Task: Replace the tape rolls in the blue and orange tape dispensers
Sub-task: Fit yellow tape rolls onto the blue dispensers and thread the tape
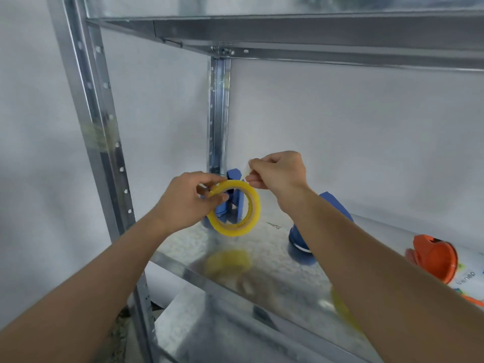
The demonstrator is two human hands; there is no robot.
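Observation:
My left hand grips a yellowish clear tape roll by its upper left rim, held upright above the metal shelf. My right hand pinches the roll's loose tape end between thumb and fingers, just above the roll. Behind the roll stands part of the blue tape dispenser. A second blue piece lies on the shelf under my right forearm. The orange tape dispenser lies on its side at the right edge.
The galvanized rack has an upright post at left, a rear post behind the hands and an upper shelf overhead. A white printed sheet lies under the orange dispenser. A white wall backs the rack.

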